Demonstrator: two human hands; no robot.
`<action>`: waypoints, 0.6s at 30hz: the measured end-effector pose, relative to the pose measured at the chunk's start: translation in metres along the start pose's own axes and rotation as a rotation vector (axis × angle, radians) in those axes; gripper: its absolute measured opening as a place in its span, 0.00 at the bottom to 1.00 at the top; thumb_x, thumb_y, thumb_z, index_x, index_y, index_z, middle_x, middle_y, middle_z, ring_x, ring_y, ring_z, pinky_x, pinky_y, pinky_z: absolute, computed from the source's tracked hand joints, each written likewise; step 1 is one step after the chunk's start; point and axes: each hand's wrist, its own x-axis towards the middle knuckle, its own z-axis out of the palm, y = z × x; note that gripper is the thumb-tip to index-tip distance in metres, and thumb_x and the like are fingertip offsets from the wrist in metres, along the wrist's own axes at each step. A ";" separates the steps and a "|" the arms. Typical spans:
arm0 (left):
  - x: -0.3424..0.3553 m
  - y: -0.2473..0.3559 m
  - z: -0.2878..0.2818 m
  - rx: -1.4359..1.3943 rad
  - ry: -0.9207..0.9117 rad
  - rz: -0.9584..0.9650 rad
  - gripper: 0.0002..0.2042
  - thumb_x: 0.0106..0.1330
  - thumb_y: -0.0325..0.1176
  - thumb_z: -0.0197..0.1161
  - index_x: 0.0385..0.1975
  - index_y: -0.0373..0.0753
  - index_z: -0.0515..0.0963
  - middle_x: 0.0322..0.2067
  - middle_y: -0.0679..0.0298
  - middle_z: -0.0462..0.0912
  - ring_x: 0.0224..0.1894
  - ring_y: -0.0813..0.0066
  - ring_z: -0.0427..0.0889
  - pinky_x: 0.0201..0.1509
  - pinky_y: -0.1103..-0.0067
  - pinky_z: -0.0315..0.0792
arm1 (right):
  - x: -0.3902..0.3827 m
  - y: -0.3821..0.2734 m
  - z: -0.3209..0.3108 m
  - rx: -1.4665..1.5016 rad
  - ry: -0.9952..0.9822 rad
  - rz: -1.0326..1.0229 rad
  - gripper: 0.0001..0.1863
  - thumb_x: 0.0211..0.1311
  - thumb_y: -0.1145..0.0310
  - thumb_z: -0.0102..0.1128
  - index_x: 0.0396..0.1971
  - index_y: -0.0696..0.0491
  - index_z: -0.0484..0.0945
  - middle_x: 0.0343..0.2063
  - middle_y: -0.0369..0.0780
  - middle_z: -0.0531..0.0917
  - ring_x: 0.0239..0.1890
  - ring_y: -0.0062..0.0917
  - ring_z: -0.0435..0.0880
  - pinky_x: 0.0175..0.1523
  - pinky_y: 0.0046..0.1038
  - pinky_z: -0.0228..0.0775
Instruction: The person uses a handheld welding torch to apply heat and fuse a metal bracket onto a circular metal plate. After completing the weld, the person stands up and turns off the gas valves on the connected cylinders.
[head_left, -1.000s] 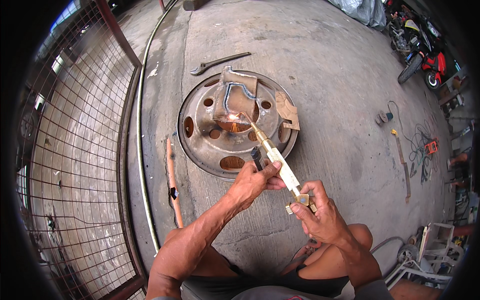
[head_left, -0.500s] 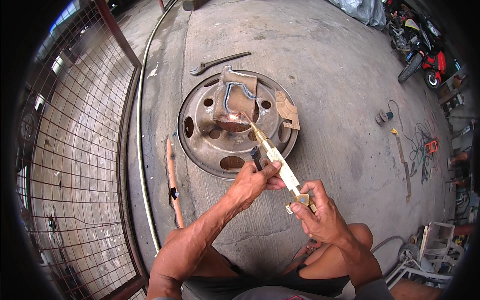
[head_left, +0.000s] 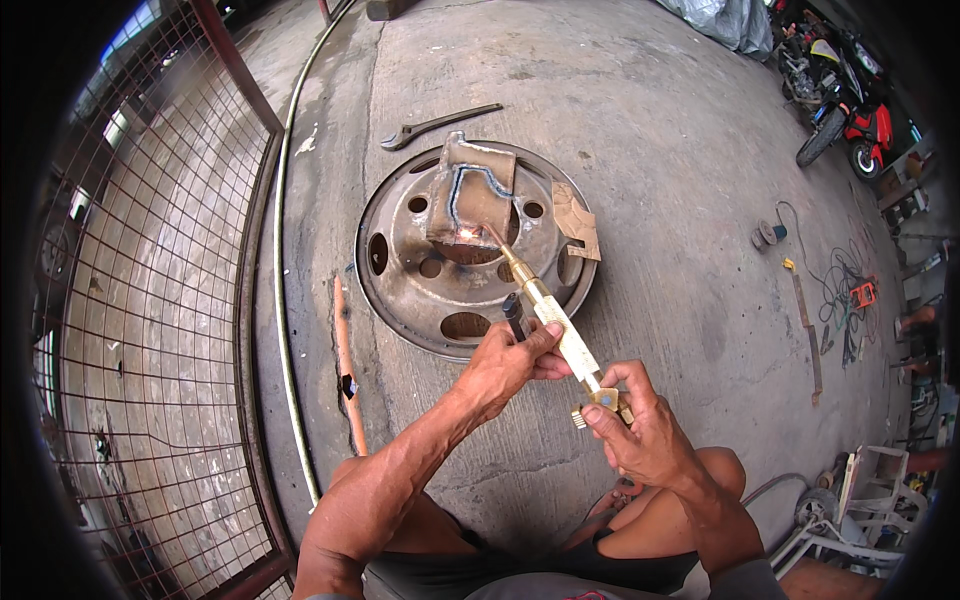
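Our left hand (head_left: pixel 505 362) is curled around the torch (head_left: pixel 564 334); our right hand (head_left: pixel 645 430) is closed on its brass valve end (head_left: pixel 604 399). Beyond, the metal plate (head_left: pixel 487 207) lies on the wheel rim (head_left: pixel 400 311), near edge glowing. We judge it early: the pale outline (head_left: pixel 455 190) looks uncut. We read no lettering.

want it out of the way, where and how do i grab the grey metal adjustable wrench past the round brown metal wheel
Take the grey metal adjustable wrench by mid-handle, probably from the far side: it lies flat, its narrow handle angled away from the round brown metal wheel. Its head sits nearer the wheel, and the brown metal plate glows at its near edge.
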 end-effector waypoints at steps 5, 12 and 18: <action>0.001 -0.002 -0.001 0.002 -0.003 -0.005 0.18 0.80 0.42 0.59 0.50 0.28 0.78 0.41 0.53 0.87 0.41 0.69 0.89 0.48 0.75 0.85 | -0.001 0.001 0.000 -0.003 0.004 -0.005 0.20 0.75 0.56 0.63 0.51 0.50 0.63 0.21 0.38 0.81 0.24 0.23 0.83 0.30 0.32 0.74; 0.002 -0.004 -0.002 -0.011 -0.010 -0.001 0.19 0.80 0.42 0.59 0.50 0.28 0.78 0.42 0.54 0.86 0.40 0.70 0.89 0.48 0.74 0.84 | -0.001 -0.001 0.000 -0.006 0.003 -0.018 0.19 0.77 0.54 0.59 0.52 0.50 0.64 0.20 0.37 0.81 0.22 0.23 0.82 0.29 0.31 0.73; 0.002 -0.004 -0.002 0.000 -0.005 -0.003 0.19 0.80 0.43 0.59 0.50 0.28 0.78 0.42 0.53 0.86 0.40 0.70 0.88 0.48 0.74 0.84 | -0.001 -0.002 -0.002 0.019 -0.054 -0.015 0.20 0.80 0.48 0.52 0.53 0.50 0.66 0.19 0.34 0.79 0.17 0.19 0.78 0.24 0.28 0.71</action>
